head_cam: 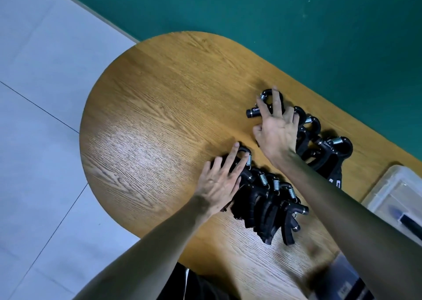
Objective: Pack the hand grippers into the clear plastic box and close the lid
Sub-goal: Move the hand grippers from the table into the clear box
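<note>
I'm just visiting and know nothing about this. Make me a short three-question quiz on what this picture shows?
1. True or false: some hand grippers already lie inside the clear plastic box.
2. Which hand touches the row of hand grippers nearer the person: A) left hand, B) right hand, C) neither?
3. Fill in: the hand grippers lie on a wooden ____.

Key
1. False. Both the near row of hand grippers and the far row of hand grippers are on the table; the box sits at the right edge, its lid seemingly still on.
2. A.
3. table.
</note>
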Demonstrator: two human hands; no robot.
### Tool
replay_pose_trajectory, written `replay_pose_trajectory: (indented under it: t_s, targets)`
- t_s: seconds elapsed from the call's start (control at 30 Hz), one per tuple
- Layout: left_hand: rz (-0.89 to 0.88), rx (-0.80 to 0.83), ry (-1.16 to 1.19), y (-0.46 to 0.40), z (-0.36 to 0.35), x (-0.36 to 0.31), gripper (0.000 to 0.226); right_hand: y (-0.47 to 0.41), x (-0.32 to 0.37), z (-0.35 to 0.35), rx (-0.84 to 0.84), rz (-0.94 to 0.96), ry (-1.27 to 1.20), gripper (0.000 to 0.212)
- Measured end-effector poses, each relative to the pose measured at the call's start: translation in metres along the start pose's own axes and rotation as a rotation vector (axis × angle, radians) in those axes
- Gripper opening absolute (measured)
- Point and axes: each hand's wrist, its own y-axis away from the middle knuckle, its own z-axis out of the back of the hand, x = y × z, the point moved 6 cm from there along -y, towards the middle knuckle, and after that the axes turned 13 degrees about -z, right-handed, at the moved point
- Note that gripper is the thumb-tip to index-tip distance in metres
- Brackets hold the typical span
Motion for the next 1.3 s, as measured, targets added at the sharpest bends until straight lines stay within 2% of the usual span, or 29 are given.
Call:
replay_pose_trajectory:
  t_s: [0.23,0.47,0.63,0.93,1.13,1.3]
  targets:
    - [0.051,0.12,0.057,0.012,0.018,-0.001,0.081,0.052,-0.026,0.029,-0.003,-0.074,-0.049,0.077]
    - [0.087,0.086,0.064,0.021,0.051,-0.02,0.077,0.115,-0.071,0.059,-0.031,-0.222,-0.128,0.082]
    - [0.125,-0.005,0.029,0.026,0.081,-0.051,0.072,0.163,-0.09,0.095,-0.14,-0.278,-0.188,0.078]
    - [0.069,-0.021,-0.11,0.036,0.138,-0.134,0.073,0.239,-0.123,0.128,-0.184,-0.331,-0.243,0.079]
    - [0.044,-0.222,-0.187,0.042,0.141,-0.175,0.072,0.279,-0.157,0.145,-0.186,-0.369,-0.331,0.078]
    - [0.078,-0.232,-0.233,0.048,0.137,-0.241,0.072,0.313,-0.209,0.149,-0.186,-0.388,-0.353,0.078]
